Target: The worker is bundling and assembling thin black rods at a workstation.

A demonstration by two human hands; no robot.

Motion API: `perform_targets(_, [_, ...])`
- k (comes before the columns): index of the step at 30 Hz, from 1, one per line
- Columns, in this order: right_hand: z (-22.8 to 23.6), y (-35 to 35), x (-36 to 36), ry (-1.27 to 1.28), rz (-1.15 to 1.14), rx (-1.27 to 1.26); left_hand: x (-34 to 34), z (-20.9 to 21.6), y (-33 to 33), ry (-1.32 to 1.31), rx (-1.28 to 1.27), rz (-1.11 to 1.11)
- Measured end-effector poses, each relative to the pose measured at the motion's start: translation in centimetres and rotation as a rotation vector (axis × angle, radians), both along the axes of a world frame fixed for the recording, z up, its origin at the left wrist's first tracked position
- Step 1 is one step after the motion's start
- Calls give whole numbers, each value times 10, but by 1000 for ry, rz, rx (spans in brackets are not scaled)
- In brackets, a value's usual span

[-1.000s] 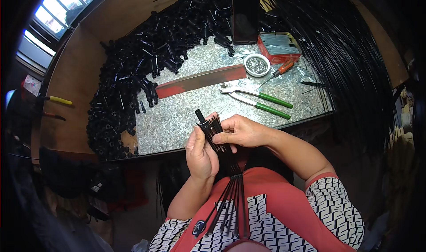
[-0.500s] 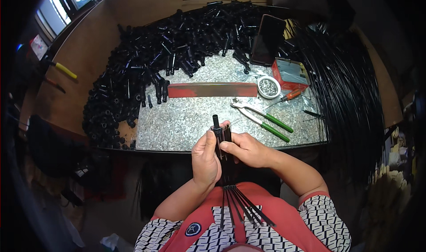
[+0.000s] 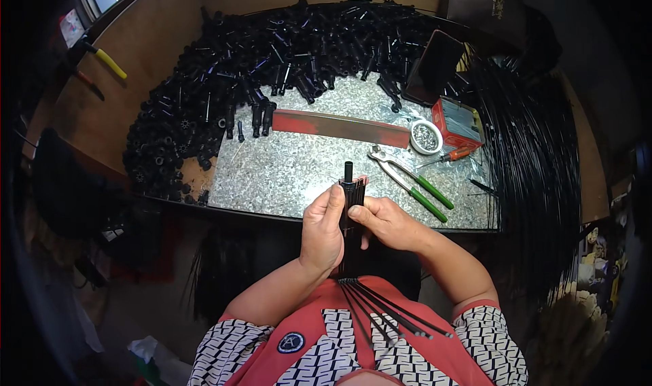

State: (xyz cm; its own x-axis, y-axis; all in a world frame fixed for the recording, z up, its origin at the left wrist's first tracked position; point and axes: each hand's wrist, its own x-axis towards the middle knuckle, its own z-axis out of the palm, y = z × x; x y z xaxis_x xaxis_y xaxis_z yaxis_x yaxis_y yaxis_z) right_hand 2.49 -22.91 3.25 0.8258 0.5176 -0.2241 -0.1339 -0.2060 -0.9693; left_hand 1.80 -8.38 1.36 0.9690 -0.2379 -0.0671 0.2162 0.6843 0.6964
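Note:
Upright between my hands stands a black tubular hub [image 3: 348, 172], which looks like an umbrella runner. Long thin black ribs [image 3: 360, 192] are gathered along its right side. My left hand [image 3: 322, 226] is closed round the hub, thumb pressed near its top. My right hand [image 3: 387, 224] pinches the ribs from the right, its thumb close to the left thumb. Below, the ribs run toward my chest and fan out into loose rods [image 3: 394, 311] over the red and patterned shirt. The fingers behind the bundle are mostly hidden.
A heap of black tubular parts [image 3: 272, 53] covers the back and left of the speckled board [image 3: 285, 175]. On it lie a red-edged bar [image 3: 339, 129], a white cup of small metal pieces [image 3: 426, 137], green-handled pliers [image 3: 414, 185] and an orange-handled screwdriver [image 3: 458, 153]. Long black rods [image 3: 530, 162] hang at right.
The whole view has shifted and turned slightly, so the board's things sit farther right. Both hands keep hold of the hub and ribs, and the loose rod ends have swung rightward.

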Motion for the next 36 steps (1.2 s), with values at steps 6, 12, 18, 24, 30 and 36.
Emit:
perform_targets(6, [28, 2, 1, 73, -74, -302, 8, -4, 4, -60, -35, -57])
perform_targets(12, [53, -42, 49, -385, 151, -635, 18, -15, 18, -3, -160, -153])
perform_targets(18, [39, -62, 153, -1039, -350, -1144, 16, -7, 18, -28, -154, -223])
perform_targets(24, [6, -59, 215, -879, -348, -1479, 12, -7, 12, -29, -48, -149])
perform_targets(30, [-3, -57, 213, -916, -365, -1494, 11, -5, 13, -31, -61, -143])
perform_targets(36, [57, -38, 141, -857, -102, -936, 13, -6, 10, -38, -32, -142])
